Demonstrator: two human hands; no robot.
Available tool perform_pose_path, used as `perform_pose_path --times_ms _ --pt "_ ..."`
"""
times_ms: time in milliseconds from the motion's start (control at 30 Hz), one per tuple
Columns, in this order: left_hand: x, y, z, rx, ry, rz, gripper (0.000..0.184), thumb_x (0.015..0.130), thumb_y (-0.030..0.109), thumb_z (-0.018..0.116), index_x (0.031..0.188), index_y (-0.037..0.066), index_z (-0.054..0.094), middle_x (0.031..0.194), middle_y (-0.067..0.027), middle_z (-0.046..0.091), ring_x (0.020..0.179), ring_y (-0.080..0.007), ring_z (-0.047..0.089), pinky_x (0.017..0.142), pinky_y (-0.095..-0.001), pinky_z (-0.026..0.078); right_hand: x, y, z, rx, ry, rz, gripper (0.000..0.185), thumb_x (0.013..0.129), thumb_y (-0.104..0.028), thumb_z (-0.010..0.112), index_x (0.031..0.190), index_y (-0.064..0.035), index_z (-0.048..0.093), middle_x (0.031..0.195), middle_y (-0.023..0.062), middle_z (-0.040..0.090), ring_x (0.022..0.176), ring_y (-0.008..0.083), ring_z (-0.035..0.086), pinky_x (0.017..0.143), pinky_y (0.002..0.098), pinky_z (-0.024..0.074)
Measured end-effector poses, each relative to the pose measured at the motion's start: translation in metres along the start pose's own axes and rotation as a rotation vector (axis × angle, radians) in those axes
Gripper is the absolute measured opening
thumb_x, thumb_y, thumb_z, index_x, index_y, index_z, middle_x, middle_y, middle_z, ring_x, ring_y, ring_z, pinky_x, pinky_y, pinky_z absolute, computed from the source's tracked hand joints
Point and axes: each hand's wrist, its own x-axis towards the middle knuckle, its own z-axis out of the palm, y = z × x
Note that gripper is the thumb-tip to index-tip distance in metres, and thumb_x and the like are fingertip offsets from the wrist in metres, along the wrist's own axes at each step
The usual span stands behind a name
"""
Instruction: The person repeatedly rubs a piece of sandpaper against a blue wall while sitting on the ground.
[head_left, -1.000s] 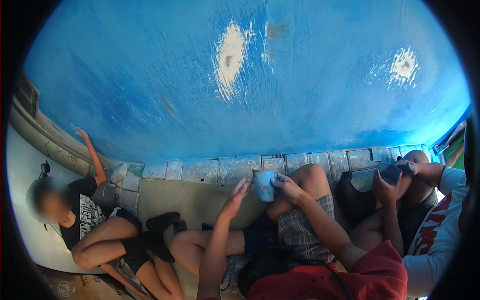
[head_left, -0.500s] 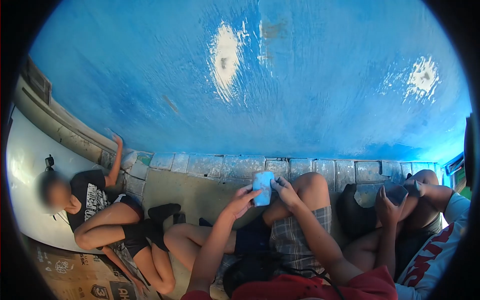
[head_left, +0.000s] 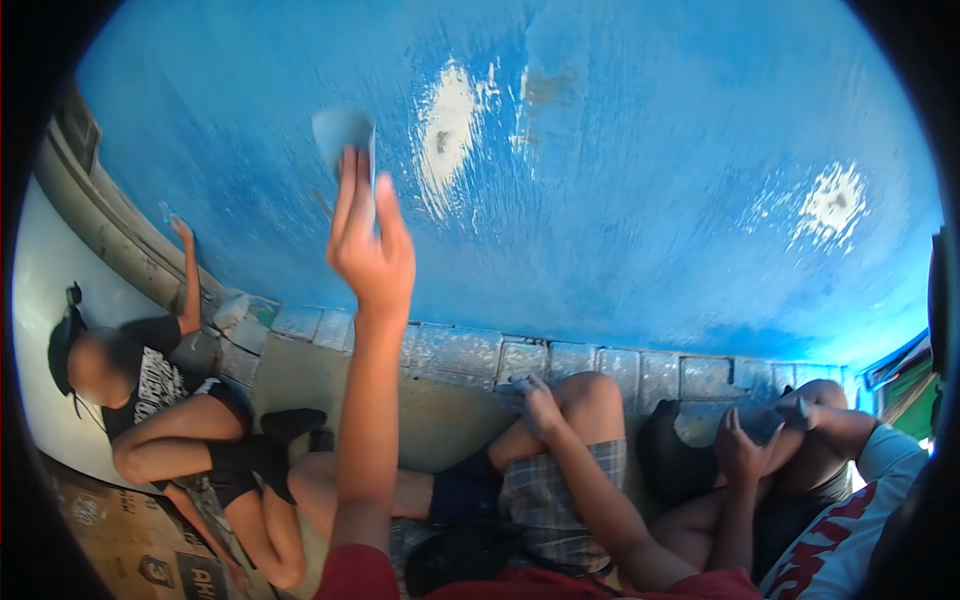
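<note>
My left hand (head_left: 372, 245) is raised in front of the blue wall (head_left: 640, 200). It is closed on a sheet of sandpaper (head_left: 342, 132), fingers on one face and the thumb low at its right edge. The sheet is blurred, and I cannot tell if it touches the wall. Left of a scraped white patch (head_left: 445, 140), the sheet stands at about the patch's height. Low down by my bent knee (head_left: 590, 395), my right hand (head_left: 537, 408) holds nothing that I can see; its fingers are loosely bent, with bluish dust on the tips.
A person (head_left: 160, 380) sits at the left with one hand against the wall. Another person in a light sleeve (head_left: 900, 455) sits close on my right, hands near their knee. Grey blocks (head_left: 455, 350) line the wall's foot. Flattened cardboard (head_left: 125, 530) lies at lower left.
Both hands held the blue-dusted sandpaper low before me. My right hand has let go and dropped beside my knee; my left has carried the sheet up and leftward to the wall. The view has shifted slightly.
</note>
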Motion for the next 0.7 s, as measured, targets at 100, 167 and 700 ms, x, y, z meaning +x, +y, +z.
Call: perform_pose_path --times_ms 100,167,700 --pt "0.021 -0.005 0.044 0.058 -0.053 0.189 0.022 0.091 0.008 0.059 0.107 -0.006 0.066 0.117 -0.0204 0.063 0.113 -0.0359 0.059 0.097 -0.0402 0.047 0.001 -0.007 -0.002 -0.028 -0.006 0.024 0.017 0.097 -0.019 0.045 0.107 -0.0058 0.05 0.111 0.0208 0.062 0.104 0.0338 0.061 0.09 0.0448 0.0476" --pt "-0.009 0.004 0.073 0.03 -0.186 0.461 0.018 0.09 0.008 0.059 0.102 -0.003 0.068 0.117 -0.0199 0.064 0.114 -0.0362 0.059 0.098 -0.042 0.047 0.0 -0.008 0.005 -0.005 0.014 0.044 0.017 0.097 -0.018 0.044 0.107 -0.0057 0.05 0.109 0.0206 0.062 0.103 0.0339 0.061 0.09 0.0443 0.0477" --pt "0.004 0.051 0.112 -0.208 -0.078 0.525 0.018 0.085 0.014 0.065 0.097 0.002 0.07 0.114 -0.0166 0.065 0.113 -0.0385 0.058 0.098 -0.0426 0.046 0.011 0.0 0.006 -0.116 -0.046 0.008 0.018 0.095 -0.016 0.049 0.107 -0.0029 0.051 0.104 0.0186 0.064 0.099 0.0294 0.063 0.087 0.0395 0.0495"
